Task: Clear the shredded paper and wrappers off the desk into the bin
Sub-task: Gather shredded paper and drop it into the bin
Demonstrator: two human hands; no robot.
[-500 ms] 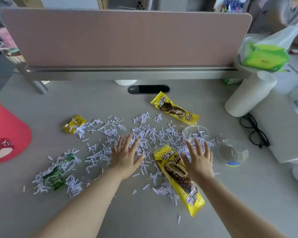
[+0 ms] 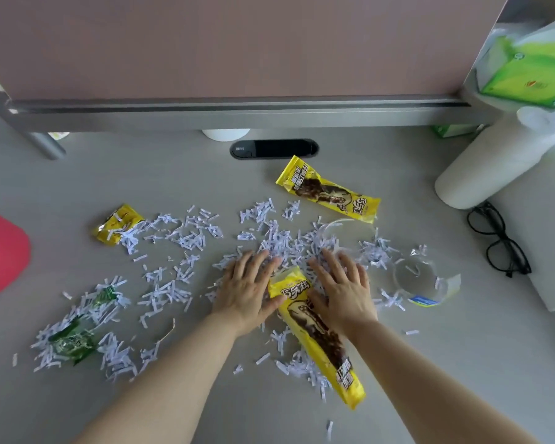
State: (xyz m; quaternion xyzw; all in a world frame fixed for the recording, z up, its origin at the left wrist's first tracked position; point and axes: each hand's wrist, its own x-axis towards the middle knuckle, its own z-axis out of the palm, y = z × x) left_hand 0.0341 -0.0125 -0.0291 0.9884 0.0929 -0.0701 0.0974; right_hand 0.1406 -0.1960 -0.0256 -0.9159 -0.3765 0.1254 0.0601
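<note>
Nearest to the person, the long yellow wrapper (image 2: pixel 318 334) lay on the counter (image 2: pixel 462 363) with its long axis running from the near right up to the far left, and its far end sat between the two hands. The left hand (image 2: pixel 249 290) rested flat on the shredded paper (image 2: pixel 285 241) just left of that end, its thumb touching the wrapper's edge. The right hand (image 2: pixel 343 286) lay flat on the other side, its heel partly over the wrapper. On both hands the fingers were spread and stretched forward, pressing on the shreds and gripping nothing. The thickest heap of paper was just beyond the fingertips, so a pull toward the body would probably gather it. Farther left lay a green wrapper (image 2: pixel 74 338) and a small yellow wrapper (image 2: pixel 117 223), farther back a second long yellow wrapper (image 2: pixel 327 193). The red bin (image 2: pixel 4 251) stood at the left edge, well apart.
</note>
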